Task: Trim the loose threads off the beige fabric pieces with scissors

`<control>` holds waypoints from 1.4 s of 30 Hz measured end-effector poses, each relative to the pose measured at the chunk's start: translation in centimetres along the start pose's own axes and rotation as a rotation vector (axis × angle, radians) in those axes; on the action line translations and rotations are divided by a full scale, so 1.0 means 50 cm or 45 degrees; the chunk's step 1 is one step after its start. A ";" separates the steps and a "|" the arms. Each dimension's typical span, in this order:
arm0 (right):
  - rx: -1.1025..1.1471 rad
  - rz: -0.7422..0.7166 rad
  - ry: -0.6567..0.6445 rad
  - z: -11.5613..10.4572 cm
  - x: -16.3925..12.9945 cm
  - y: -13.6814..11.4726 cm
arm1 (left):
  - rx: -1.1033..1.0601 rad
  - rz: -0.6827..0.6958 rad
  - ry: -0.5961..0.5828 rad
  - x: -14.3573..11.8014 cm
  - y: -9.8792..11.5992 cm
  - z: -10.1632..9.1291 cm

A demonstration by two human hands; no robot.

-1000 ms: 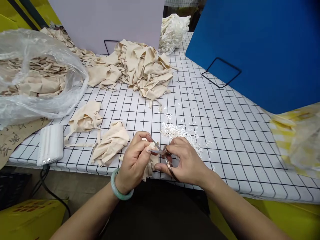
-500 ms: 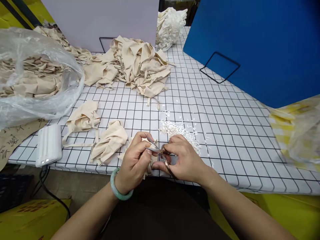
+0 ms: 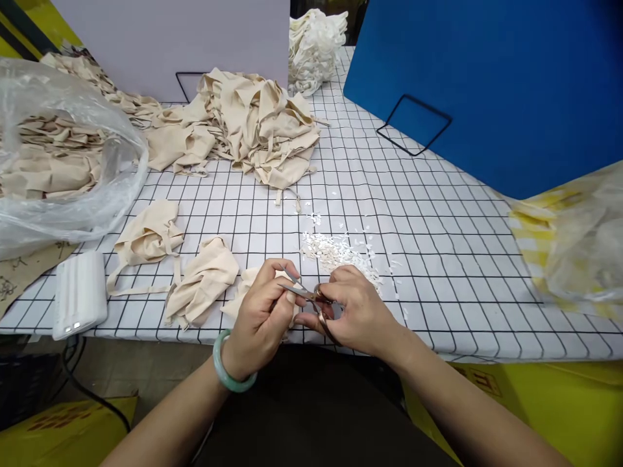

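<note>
My right hand (image 3: 361, 312) grips a pair of small scissors (image 3: 302, 293) by the handles, the blades parted and pointing left. Those blades reach to the fingers of my left hand (image 3: 260, 314), which wears a green bangle. Its thumb and fingers are pinched together on a beige cloth piece (image 3: 239, 293), mostly hidden behind the hand. Exactly what lies between the blades is too small to make out. Just beyond my right hand, many small white snippets (image 3: 335, 250) are scattered on the checked tablecloth. Two more crumpled beige pieces with straps (image 3: 207, 279) lie to the left.
A large heap of beige pieces (image 3: 257, 123) stands farther back, with a clear plastic bag (image 3: 117, 194) of more at left. A white power bank-like box (image 3: 80, 295) with a cable sits by the front edge. A blue board (image 3: 487, 84) rises at right.
The view has shifted slightly to the right. The scissor blades are parted a little differently around the left fingertips, and less cloth shows below the hands.
</note>
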State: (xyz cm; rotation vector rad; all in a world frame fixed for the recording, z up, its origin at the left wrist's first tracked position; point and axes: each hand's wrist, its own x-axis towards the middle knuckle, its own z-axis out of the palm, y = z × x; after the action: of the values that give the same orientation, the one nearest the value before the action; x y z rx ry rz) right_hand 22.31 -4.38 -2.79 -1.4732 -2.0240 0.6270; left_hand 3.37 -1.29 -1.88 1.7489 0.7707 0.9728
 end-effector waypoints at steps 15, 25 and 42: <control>0.136 0.594 0.239 -0.018 -0.095 0.070 | -0.086 -0.206 -0.311 0.051 -0.015 0.068; 0.176 0.632 0.380 -0.041 -0.054 0.066 | 0.506 -0.232 -0.075 0.235 -0.007 -0.199; 0.529 0.022 -0.001 0.125 0.096 -0.014 | 0.511 -0.260 0.017 -0.053 -0.012 -0.084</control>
State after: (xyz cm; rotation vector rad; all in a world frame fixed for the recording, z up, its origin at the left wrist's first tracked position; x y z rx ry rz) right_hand 16.43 -0.32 -6.17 -1.2398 -1.7471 0.9860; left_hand -1.63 -1.49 -2.22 1.9542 1.1920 0.7258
